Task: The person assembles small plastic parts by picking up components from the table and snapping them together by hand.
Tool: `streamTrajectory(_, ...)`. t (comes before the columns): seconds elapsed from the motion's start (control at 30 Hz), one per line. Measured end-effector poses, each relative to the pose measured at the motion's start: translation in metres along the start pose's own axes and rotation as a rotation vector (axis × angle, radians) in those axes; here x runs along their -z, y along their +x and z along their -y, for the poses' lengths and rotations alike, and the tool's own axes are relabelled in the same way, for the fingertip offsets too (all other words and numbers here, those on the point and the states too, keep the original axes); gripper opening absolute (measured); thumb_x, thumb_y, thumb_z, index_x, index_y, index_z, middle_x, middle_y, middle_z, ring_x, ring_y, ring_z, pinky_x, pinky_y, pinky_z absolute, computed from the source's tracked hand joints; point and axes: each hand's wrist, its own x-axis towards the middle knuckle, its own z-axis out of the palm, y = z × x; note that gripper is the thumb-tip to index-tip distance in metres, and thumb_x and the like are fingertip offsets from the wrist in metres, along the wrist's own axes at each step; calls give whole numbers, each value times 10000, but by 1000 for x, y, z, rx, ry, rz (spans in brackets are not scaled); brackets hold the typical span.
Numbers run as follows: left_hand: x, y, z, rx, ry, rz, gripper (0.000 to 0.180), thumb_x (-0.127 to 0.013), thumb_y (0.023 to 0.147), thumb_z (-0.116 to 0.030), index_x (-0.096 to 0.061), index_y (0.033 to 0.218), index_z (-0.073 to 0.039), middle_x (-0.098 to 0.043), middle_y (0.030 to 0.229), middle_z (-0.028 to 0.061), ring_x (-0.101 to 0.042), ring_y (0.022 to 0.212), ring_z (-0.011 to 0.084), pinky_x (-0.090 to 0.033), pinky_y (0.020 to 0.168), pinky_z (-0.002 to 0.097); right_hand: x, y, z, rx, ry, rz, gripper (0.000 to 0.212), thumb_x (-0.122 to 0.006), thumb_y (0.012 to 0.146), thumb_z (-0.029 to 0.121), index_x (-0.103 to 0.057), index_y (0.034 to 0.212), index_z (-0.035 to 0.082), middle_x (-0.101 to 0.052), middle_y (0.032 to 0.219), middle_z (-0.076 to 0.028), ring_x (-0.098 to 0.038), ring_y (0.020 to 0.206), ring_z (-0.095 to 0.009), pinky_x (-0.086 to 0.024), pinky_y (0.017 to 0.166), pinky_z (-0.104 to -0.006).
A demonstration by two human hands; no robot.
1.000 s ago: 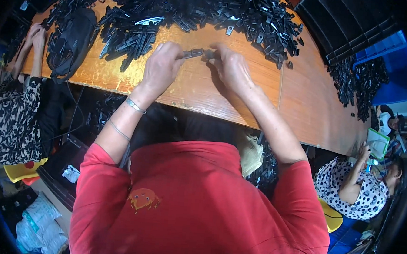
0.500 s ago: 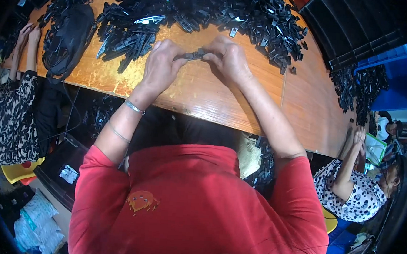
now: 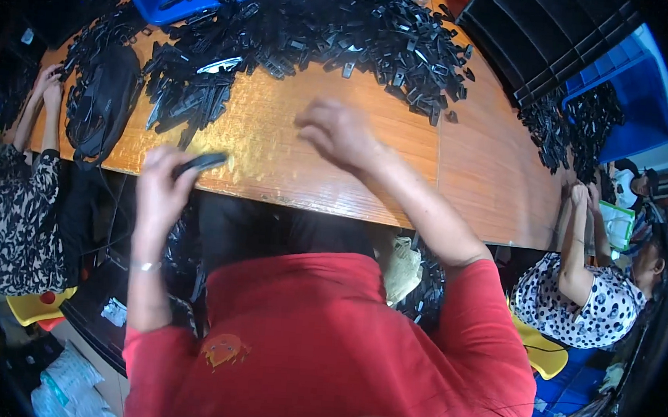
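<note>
Between the thumb and fingers of my left hand (image 3: 161,186) is a small, long black plastic part (image 3: 208,161), its free end pointing right over the table's near edge. Motion smears that hand a little. My right hand (image 3: 335,132) hangs above the middle of the wooden table (image 3: 276,151), apart from the left. Its fingers look bent but are blurred, and nothing shows clearly in them. Closest to the left hand on the table is a bundle of long black parts (image 3: 191,108). Beyond both hands spreads a large heap of black plastic parts (image 3: 360,27).
A blue tray (image 3: 162,11) stands at the far left, near a black bag (image 3: 107,103). At the right, a black crate (image 3: 547,42) and a blue bin (image 3: 642,113) stand beside more black parts. Co-workers sit left (image 3: 20,220) and right (image 3: 580,308).
My hands, together on one black part before, have separated. The left moved left and nearer to me with a part; the right stays over the table. The view has shifted slightly.
</note>
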Motion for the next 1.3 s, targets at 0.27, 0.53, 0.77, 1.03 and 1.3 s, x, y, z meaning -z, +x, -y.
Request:
streamTrajectory(0.27, 32, -18, 67, 116, 51, -270, 493, -756, 977, -80, -658, 1457, -23, -638, 1416, 177, -605, 1343, 347, -449, 1192, 445, 39, 73, -62, -44, -523, -290, 238, -780, 955, 221, -814, 1156, 99, -688, 1133, -132, -667, 1127, -364, -600, 894, -487)
streamTrajectory(0.53, -42, 62, 38, 12, 221, -241, 875, -847, 918, -384, -467, 1671, -152, -407, 1675, 262, -330, 1573, 494, -311, 1290, 589, 23, 105, -84, -175, -698, -4, 343, -733, 971, 290, -769, 1263, 114, -656, 1354, -145, -543, 1372, -389, -517, 1022, -563)
streamTrajectory(0.77, -52, 67, 25, 1, 284, -214, 804, -858, 912, -340, -537, 1620, -135, -434, 1655, 243, -365, 1550, 471, -349, 1263, 588, 20, 63, -79, -7, -638, -32, 223, -707, 979, 231, -802, 1116, 83, -661, 1314, -161, -557, 1371, -351, -501, 968, -526)
streamTrajectory(1.03, -67, 54, -12, 17, 205, -147, 797, -855, 918, -256, -520, 1637, -174, -432, 1644, 260, -450, 1500, 474, -390, 1227, 564, 24, 13, -43, 72, -468, -129, 220, -739, 970, 192, -779, 1170, 108, -653, 1336, -131, -567, 1388, -357, -487, 1045, -534)
streamTrajectory(1.3, -81, 41, -31, -96, 114, -104, 771, -847, 907, -173, -554, 1620, -196, -397, 1661, 331, -433, 1523, 493, -385, 1243, 553, 37, -19, -14, 65, -260, -217, 290, -781, 898, 63, -761, 1187, 50, -679, 1338, -183, -650, 1267, -409, -558, 1015, -509)
